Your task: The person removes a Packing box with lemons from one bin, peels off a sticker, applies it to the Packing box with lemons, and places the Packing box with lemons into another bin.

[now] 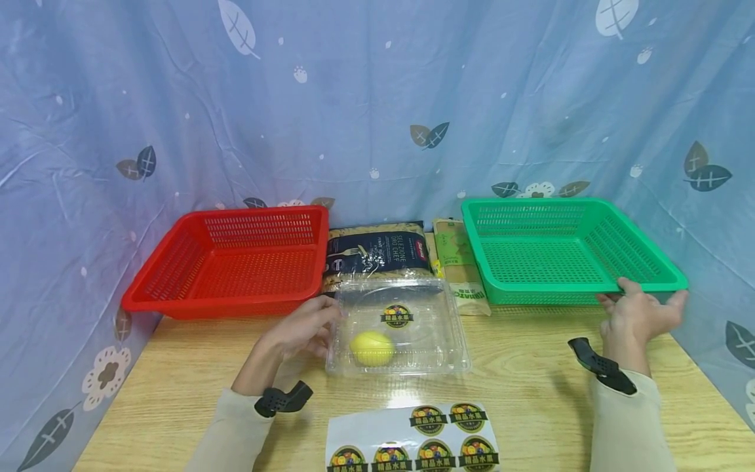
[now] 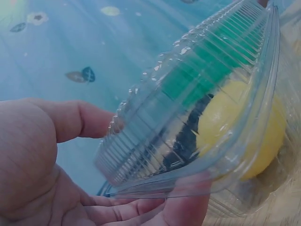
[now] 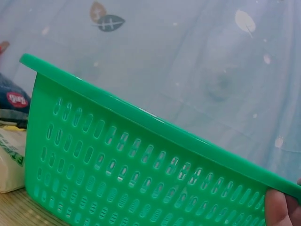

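Note:
A clear plastic clamshell box (image 1: 421, 341) lies closed on the table, with a round fruit sticker (image 1: 397, 316) on its lid. Inside, at the near left, is a yellow lemon (image 1: 372, 348). My left hand (image 1: 305, 326) grips the box's left side, its thumb (image 2: 91, 120) on the upper wall and fingers (image 2: 188, 202) under the rim. At the right, the front rim of a green plastic basket (image 1: 554, 287) is in my right hand (image 1: 639, 314), near its right corner. In the right wrist view a finger (image 3: 276, 207) hooks at that rim.
A red basket (image 1: 224, 305) stands at the left. Between the baskets lie a dark-labelled pasta bag (image 1: 377, 252) and a brown-green packet (image 1: 463, 269). A sheet of stickers (image 1: 366, 426) lies at the near edge. A blue curtain (image 1: 366, 98) hangs behind.

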`<state>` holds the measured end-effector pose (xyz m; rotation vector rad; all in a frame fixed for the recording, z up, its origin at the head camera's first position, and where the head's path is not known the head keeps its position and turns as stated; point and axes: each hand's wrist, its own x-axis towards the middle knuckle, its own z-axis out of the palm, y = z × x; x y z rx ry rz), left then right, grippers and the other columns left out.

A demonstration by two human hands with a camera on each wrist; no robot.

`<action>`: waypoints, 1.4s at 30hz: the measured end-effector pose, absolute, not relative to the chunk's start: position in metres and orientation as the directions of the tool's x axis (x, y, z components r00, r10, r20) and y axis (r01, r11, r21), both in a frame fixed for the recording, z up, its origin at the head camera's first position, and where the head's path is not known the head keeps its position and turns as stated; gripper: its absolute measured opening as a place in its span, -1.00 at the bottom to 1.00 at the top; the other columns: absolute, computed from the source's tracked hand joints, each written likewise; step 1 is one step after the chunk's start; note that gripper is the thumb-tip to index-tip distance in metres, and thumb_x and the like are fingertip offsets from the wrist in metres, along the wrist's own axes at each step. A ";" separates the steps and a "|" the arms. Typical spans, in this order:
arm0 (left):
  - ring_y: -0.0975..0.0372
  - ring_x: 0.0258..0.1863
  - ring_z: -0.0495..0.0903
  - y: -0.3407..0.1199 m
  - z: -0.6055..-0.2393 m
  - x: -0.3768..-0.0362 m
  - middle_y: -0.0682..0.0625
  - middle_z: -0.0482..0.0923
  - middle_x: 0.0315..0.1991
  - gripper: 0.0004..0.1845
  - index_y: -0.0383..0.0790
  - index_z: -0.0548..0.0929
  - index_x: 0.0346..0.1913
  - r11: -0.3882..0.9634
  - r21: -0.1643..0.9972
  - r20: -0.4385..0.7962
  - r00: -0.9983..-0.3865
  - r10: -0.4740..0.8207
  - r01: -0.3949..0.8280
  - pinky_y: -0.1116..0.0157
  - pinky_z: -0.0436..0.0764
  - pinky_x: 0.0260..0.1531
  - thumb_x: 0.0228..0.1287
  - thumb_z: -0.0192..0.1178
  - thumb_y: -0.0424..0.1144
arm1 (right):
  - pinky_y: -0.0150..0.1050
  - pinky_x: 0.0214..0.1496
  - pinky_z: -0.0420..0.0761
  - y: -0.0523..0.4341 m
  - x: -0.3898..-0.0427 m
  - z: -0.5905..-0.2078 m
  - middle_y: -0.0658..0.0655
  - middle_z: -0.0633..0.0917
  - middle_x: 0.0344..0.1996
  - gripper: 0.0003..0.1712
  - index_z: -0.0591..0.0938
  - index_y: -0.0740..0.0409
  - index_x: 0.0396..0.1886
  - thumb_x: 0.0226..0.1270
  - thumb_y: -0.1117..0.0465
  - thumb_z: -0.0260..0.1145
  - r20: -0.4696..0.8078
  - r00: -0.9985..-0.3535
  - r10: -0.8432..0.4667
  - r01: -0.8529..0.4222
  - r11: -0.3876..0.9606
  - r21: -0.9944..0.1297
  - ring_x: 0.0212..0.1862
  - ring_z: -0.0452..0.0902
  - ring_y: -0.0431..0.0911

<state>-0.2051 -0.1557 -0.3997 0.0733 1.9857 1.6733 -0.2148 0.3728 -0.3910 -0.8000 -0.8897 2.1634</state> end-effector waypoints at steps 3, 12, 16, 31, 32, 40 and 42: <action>0.17 -0.53 0.49 -0.156 -0.401 -0.205 -0.15 0.42 -0.20 -0.58 -0.37 0.32 0.21 0.216 0.934 -0.348 -0.857 0.379 -0.284 0.31 0.62 -0.59 0.47 0.04 -0.18 | -0.17 -0.72 0.44 0.373 -0.215 -0.392 -0.31 -0.30 0.55 0.07 -0.16 -0.56 0.58 0.45 0.43 0.15 -0.268 -0.604 0.751 -0.303 -0.527 -0.794 -0.76 0.21 0.06; 0.17 -0.52 0.48 -0.151 -0.404 -0.206 -0.17 0.39 -0.14 -0.61 -0.39 0.29 0.22 0.188 0.943 -0.327 -0.870 0.369 -0.275 0.31 0.59 -0.55 0.50 -0.02 -0.20 | -0.17 -0.70 0.48 0.377 -0.215 -0.395 -0.32 -0.32 0.55 0.07 -0.17 -0.58 0.57 0.46 0.42 0.15 -0.262 -0.613 0.745 -0.285 -0.518 -0.807 -0.70 0.32 0.07; 0.16 -0.53 0.46 -0.149 -0.405 -0.204 -0.20 0.39 -0.06 -0.60 -0.40 0.27 0.25 0.185 0.944 -0.324 -0.873 0.364 -0.273 0.31 0.58 -0.55 0.54 -0.05 -0.20 | -0.18 -0.67 0.50 0.378 -0.214 -0.397 -0.32 -0.32 0.55 0.06 -0.17 -0.58 0.57 0.47 0.41 0.14 -0.253 -0.623 0.740 -0.284 -0.515 -0.809 -0.71 0.32 0.08; 0.12 -0.63 0.53 -0.141 -0.388 -0.202 -0.12 0.40 -0.30 -0.56 -0.34 0.29 0.23 0.116 0.965 -0.262 -0.872 0.414 -0.235 0.27 0.61 -0.62 0.42 0.09 -0.21 | -0.19 -0.66 0.50 0.379 -0.216 -0.397 -0.29 -0.34 0.56 0.08 -0.19 -0.59 0.57 0.46 0.42 0.15 -0.224 -0.652 0.724 -0.302 -0.519 -0.800 -0.71 0.28 0.06; 0.11 -0.64 0.53 -0.139 -0.386 -0.202 -0.13 0.40 -0.28 -0.57 -0.34 0.31 0.22 0.114 0.966 -0.258 -0.875 0.410 -0.231 0.27 0.60 -0.63 0.41 0.09 -0.21 | -0.19 -0.66 0.49 0.380 -0.216 -0.397 -0.29 -0.34 0.56 0.09 -0.18 -0.59 0.57 0.45 0.42 0.15 -0.228 -0.650 0.725 -0.302 -0.522 -0.798 -0.71 0.28 0.06; 0.11 -0.65 0.52 -0.120 -0.374 -0.208 -0.18 0.39 -0.09 -0.63 -0.34 0.36 0.16 0.092 0.974 -0.228 -0.893 0.388 -0.209 0.27 0.58 -0.62 0.41 0.06 -0.21 | -0.19 -0.65 0.49 0.380 -0.216 -0.397 -0.32 -0.32 0.55 0.11 -0.17 -0.60 0.57 0.44 0.43 0.19 -0.236 -0.647 0.725 -0.302 -0.528 -0.794 -0.67 0.32 0.06; 0.11 -0.64 0.52 -0.116 -0.371 -0.208 -0.19 0.39 -0.06 -0.62 -0.34 0.35 0.17 0.079 0.974 -0.225 -0.894 0.388 -0.212 0.27 0.58 -0.62 0.41 0.04 -0.21 | -0.19 -0.65 0.50 0.379 -0.215 -0.397 -0.31 -0.32 0.56 0.11 -0.17 -0.60 0.57 0.44 0.43 0.19 -0.234 -0.650 0.723 -0.299 -0.527 -0.795 -0.66 0.35 0.06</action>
